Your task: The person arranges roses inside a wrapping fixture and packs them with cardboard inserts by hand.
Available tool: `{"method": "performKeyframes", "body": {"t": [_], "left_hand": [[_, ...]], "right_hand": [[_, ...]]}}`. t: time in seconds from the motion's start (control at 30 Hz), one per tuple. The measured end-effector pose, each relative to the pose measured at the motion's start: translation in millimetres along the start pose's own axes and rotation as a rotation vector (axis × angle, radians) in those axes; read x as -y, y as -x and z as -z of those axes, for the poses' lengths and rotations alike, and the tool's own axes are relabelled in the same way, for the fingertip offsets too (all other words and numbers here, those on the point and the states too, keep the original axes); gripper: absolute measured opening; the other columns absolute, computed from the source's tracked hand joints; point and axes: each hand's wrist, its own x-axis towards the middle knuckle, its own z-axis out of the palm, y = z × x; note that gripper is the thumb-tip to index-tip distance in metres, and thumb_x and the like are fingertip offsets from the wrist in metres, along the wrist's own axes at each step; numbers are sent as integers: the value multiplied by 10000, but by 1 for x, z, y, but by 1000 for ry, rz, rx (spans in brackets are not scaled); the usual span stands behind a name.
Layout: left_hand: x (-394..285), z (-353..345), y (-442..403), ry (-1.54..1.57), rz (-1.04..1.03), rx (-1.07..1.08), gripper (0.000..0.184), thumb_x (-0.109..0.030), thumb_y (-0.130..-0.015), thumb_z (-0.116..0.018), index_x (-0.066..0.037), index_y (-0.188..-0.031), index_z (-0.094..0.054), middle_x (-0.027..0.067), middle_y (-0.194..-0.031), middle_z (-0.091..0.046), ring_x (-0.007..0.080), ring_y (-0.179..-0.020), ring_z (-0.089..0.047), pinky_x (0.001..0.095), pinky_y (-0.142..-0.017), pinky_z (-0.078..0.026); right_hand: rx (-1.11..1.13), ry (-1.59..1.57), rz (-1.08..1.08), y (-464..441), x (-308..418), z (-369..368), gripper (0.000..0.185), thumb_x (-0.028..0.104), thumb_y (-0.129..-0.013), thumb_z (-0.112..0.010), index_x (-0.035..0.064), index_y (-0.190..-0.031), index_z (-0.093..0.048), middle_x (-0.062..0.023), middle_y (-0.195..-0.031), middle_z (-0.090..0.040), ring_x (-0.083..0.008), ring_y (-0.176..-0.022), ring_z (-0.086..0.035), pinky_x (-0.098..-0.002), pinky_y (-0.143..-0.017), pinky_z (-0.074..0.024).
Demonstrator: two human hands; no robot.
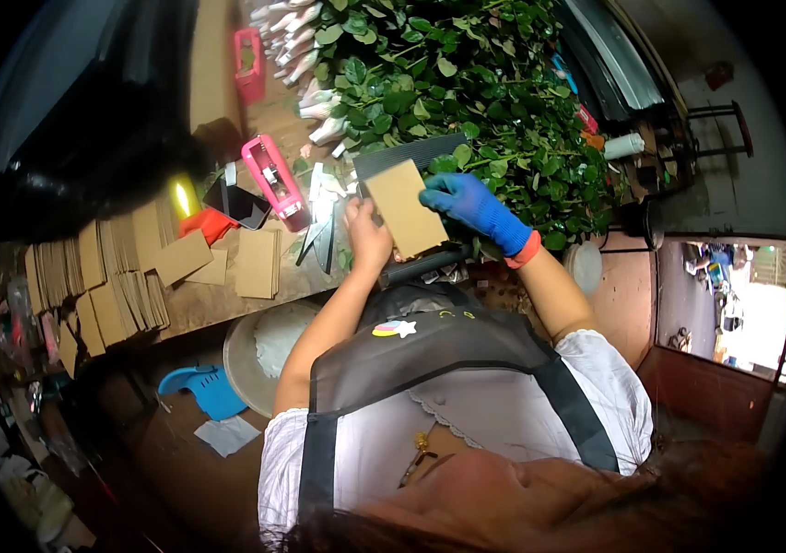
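Observation:
A tan cardboard piece (406, 210) is tilted in front of my chest, over a dark ribbed sheet (411, 155). My bare left hand (367, 232) is closed at its left edge, with the fingertips partly behind it. My right hand (467, 201), in a blue glove, pinches the card's upper right edge. Leafy green stems (476, 83) lie just beyond my hands, with white-wrapped flower heads (296, 41) at their left end. Scissors (319, 241) rest left of my left hand, beside small white strips.
Pink tape dispensers (275, 182) (248, 64) lie on the wooden table (213, 309). Stacks of cardboard pieces (121, 295) line its left part, near a phone (236, 203) and a red object (206, 225). Below are a round stool (264, 350) and a blue plastic item (204, 387).

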Motion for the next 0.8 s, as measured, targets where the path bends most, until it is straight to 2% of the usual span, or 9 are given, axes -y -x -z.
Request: {"method": "performKeyframes", "body": {"t": [0.1,0.2,0.27,0.37,0.5,0.57,0.67,0.73,0.8], "left_hand": [[10,3,-2,194,25,65,379,-209,-787,-783,-70,-1126,-685,278,-1335,-468,438,-1297,-426,457,-1089,-350],[-3,30,6,391,143,98,370,-217,-873,-743,-48,-1191,-656,165,-1353,-500,288,-1238,-514,368,-1003,-434],[-13,53,16,211,10,-85,275,-116,-895,-704,-36,-1155,-660,79,-1084,-607,185,-1005,-588,293,-884,-471],[-28,70,14,60,-201,30,180,-49,-900,-673,-27,-1078,-669,47,-947,-601,126,-819,-573,256,-708,-466],[-86,58,-13,-378,-565,410,817,-315,-695,-870,-14,-1352,-489,177,-974,-611,344,-852,-613,399,-764,-513],[-89,45,-23,-551,-503,556,1125,-430,-534,-936,53,-1400,-404,262,-1062,-618,422,-967,-628,454,-854,-524],[-91,40,-30,-647,-381,641,1196,-456,-528,-935,58,-1433,-347,295,-1147,-610,441,-1058,-618,456,-911,-521],[-97,40,-31,-644,-363,659,1134,-421,-540,-944,57,-1376,-345,274,-1107,-612,442,-1078,-601,463,-907,-513],[-95,38,-34,-629,-337,687,1088,-416,-544,-945,42,-1339,-359,273,-1109,-613,446,-1078,-600,470,-909,-511]], "right_hand": [[8,-148,-207,7,-26,-2,274,274,-927,-684,9,-997,-692,-18,-700,-628,-104,-564,-572,-267,-545,-485],[-25,-83,-225,4,-35,-12,309,309,-905,-691,9,-974,-702,-43,-700,-660,-139,-590,-615,-299,-591,-510],[-69,59,-143,-1,-44,-16,345,349,-894,-690,12,-967,-710,-67,-731,-691,-164,-621,-644,-317,-632,-525],[-73,216,-117,0,-33,-13,395,421,-884,-670,42,-977,-728,-101,-786,-718,-219,-703,-679,-345,-721,-535],[-52,355,-66,-2,-30,-10,413,469,-882,-640,65,-917,-719,-122,-800,-716,-298,-744,-685,-387,-741,-534],[-83,554,34,0,-24,-4,412,479,-888,-616,80,-874,-714,-124,-794,-715,-330,-750,-684,-402,-718,-537],[15,428,154,37,-9,14,404,483,-904,-599,101,-871,-727,-100,-762,-713,-299,-703,-687,-392,-691,-544],[370,152,72,73,-3,34,349,396,-931,-640,64,-871,-728,-73,-793,-724,-202,-698,-689,-345,-659,-538],[559,82,-219,92,-23,41,338,385,-933,-649,66,-862,-735,-60,-792,-733,-172,-695,-692,-356,-644,-541]]}}
